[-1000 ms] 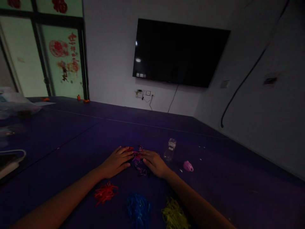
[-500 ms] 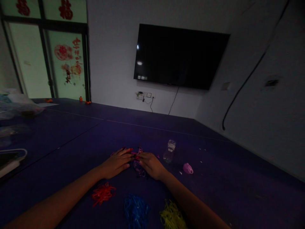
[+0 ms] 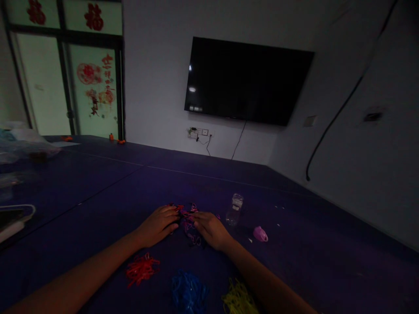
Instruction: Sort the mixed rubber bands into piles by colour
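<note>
A loose pile of pink, red and black rubber bands [image 3: 189,227] lies on the dark purple surface between my hands. My left hand [image 3: 159,225] rests flat at its left side, fingers stretched over the bands. From the right, my right hand [image 3: 212,230] reaches onto the pile with its fingers extended and low. Whether single bands sit under the fingertips is too dark to make out. Closer to me are a red heap of bands [image 3: 142,268], a blue heap [image 3: 189,291] and a yellow-green heap [image 3: 240,298] beside my right forearm.
A clear bottle [image 3: 235,209] stands right of my right hand, with a pink cap-like piece [image 3: 260,234] beyond it. White scraps are scattered nearby. At the left edge lie a device with a white cable [image 3: 15,222] and plastic bags [image 3: 28,141].
My hands have drawn slightly apart, the left one shifting a little to the left, so more of the mixed bands shows between them. The view has tilted slightly.
</note>
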The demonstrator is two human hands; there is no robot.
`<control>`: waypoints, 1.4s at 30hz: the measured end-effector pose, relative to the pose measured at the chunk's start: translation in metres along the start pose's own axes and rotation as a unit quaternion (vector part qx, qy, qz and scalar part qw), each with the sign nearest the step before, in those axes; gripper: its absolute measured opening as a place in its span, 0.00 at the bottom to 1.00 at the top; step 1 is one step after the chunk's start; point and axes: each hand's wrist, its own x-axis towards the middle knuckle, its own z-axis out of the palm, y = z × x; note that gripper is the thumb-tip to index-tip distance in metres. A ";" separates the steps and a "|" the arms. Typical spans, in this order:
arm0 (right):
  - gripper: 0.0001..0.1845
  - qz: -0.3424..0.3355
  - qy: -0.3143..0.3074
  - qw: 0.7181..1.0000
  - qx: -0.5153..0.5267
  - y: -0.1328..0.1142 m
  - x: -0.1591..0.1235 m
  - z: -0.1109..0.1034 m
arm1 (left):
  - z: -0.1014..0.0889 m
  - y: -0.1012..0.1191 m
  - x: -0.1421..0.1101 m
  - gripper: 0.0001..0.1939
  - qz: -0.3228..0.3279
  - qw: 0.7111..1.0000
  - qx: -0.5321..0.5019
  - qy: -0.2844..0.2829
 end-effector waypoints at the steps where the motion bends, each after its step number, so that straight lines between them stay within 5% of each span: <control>1: 0.20 0.003 0.000 1.000 -0.003 0.001 0.000 0.001 | -0.001 0.000 0.000 0.15 0.002 1.000 -0.002 0.003; 27: 0.20 0.020 0.023 0.999 -0.033 -0.006 0.001 -0.005 | 0.001 -0.002 0.001 0.14 0.014 1.000 -0.018 -0.004; 42: 0.19 0.007 -0.028 1.000 -0.012 0.002 0.001 0.000 | 0.003 -0.003 -0.002 0.11 0.015 1.000 -0.018 -0.009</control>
